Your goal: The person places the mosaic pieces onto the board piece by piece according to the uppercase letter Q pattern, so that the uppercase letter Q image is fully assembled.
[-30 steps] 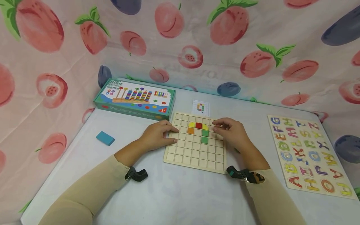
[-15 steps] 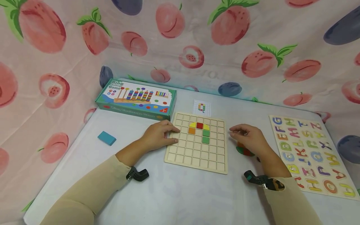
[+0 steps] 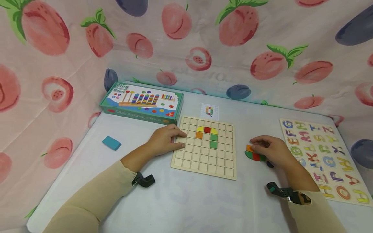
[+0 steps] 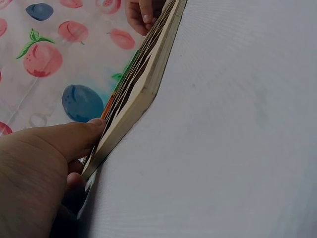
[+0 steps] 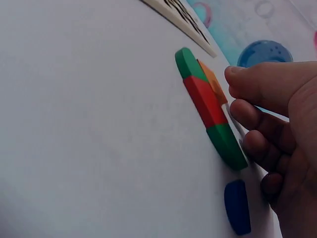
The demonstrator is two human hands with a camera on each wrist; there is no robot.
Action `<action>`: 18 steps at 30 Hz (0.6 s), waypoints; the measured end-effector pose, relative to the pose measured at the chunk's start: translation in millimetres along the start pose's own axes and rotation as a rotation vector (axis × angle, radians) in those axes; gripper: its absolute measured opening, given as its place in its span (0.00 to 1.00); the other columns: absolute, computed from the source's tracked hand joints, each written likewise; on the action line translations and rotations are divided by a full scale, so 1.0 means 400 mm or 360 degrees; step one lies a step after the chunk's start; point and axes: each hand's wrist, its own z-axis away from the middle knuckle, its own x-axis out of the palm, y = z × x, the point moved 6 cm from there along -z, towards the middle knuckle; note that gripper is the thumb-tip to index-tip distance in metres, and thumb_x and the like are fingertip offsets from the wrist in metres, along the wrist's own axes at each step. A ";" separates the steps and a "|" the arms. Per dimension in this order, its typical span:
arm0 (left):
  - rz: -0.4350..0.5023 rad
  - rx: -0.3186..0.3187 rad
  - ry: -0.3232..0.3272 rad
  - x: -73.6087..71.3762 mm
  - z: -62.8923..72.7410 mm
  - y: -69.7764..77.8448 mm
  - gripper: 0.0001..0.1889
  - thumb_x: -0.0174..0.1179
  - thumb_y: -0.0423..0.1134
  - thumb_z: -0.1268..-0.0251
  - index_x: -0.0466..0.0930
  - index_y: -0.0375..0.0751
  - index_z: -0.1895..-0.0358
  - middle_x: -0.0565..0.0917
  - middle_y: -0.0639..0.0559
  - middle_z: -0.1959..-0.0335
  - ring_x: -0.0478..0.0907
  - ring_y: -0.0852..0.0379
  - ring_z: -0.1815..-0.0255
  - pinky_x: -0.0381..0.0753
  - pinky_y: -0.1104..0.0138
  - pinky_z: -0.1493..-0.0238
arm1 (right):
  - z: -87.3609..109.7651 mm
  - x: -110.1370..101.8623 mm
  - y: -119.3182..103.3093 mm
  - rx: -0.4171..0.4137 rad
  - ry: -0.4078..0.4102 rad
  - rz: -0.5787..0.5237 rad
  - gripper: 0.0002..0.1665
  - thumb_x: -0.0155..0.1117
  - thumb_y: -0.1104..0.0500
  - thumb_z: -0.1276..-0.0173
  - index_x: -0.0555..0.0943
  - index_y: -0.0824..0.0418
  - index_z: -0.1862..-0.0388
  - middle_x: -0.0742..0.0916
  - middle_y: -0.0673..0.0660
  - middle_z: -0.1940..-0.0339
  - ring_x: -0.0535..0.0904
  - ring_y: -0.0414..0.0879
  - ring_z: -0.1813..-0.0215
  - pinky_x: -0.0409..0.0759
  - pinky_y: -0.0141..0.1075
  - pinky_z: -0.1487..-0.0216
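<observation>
- Left hand (image 3: 166, 139), head view: at the left edge of the grid board (image 3: 204, 162). Thumb and forefinger extended over the rim, gap between them; resting on it, no pinch seen.
- Left wrist view adds the board's side edge and thickness, flat on the desk (image 4: 228, 129), thumb laid at the rim. Tile faces not readable from here.
- Tiles in the grid, legible in the head view only: red tile (image 3: 207, 129) between two yellow tiles (image 3: 200, 129); orange tile (image 3: 199, 135) below the left one; two green tiles (image 3: 213, 138) below the right one.
- Right hand (image 3: 274, 150): right of the board, over loose pieces. Fingers loosely bent, holding nothing.
- Head view: thumb overlaps the loose orange piece (image 3: 249, 148). Right wrist view: a small gap between them.
- Right wrist view: red piece (image 5: 205, 101) between two green curved pieces (image 5: 227, 146), orange just behind; blue piece (image 5: 237, 207) near, mostly hidden from the head camera.
- Head view only: pattern card (image 3: 209, 112) beyond the board; teal block (image 3: 111, 143) at left; letter board (image 3: 324, 138) at right.
</observation>
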 end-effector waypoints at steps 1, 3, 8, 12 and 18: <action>0.0003 0.0001 -0.0001 0.000 0.000 0.000 0.20 0.78 0.51 0.36 0.91 0.54 0.43 0.80 0.61 0.54 0.74 0.64 0.68 0.75 0.64 0.64 | 0.003 -0.001 0.004 0.0003 -0.0004 0.0003 0.21 0.72 0.49 0.24 0.87 0.61 0.40 0.88 0.59 0.51 0.78 0.52 0.52 0.78 0.33 0.56; 0.0005 0.0003 0.0003 0.001 0.000 0.000 0.20 0.79 0.51 0.36 0.91 0.54 0.43 0.80 0.61 0.54 0.74 0.64 0.68 0.75 0.64 0.64 | 0.006 -0.001 0.009 0.0009 -0.0007 0.0003 0.21 0.72 0.49 0.24 0.87 0.61 0.41 0.88 0.58 0.52 0.79 0.51 0.53 0.78 0.33 0.57; 0.0000 -0.0001 0.0009 0.001 0.000 0.000 0.19 0.79 0.51 0.37 0.92 0.54 0.44 0.80 0.61 0.55 0.73 0.64 0.69 0.75 0.65 0.64 | 0.007 0.004 0.016 0.0008 0.0016 0.0040 0.20 0.73 0.48 0.25 0.88 0.59 0.42 0.88 0.57 0.52 0.78 0.51 0.54 0.78 0.34 0.57; 0.0005 -0.0001 0.0008 0.001 0.001 -0.001 0.19 0.79 0.51 0.37 0.92 0.54 0.44 0.81 0.60 0.54 0.74 0.64 0.69 0.75 0.64 0.65 | 0.006 0.009 0.015 -0.0013 0.0047 0.0097 0.17 0.74 0.50 0.26 0.89 0.58 0.44 0.89 0.57 0.52 0.79 0.51 0.54 0.78 0.37 0.56; 0.0004 0.0009 0.0012 0.000 0.000 0.002 0.19 0.79 0.51 0.37 0.92 0.54 0.44 0.81 0.61 0.54 0.74 0.64 0.69 0.75 0.65 0.65 | 0.005 0.013 0.010 -0.0027 0.0045 0.0123 0.14 0.74 0.55 0.26 0.89 0.59 0.46 0.89 0.59 0.51 0.79 0.53 0.53 0.78 0.41 0.53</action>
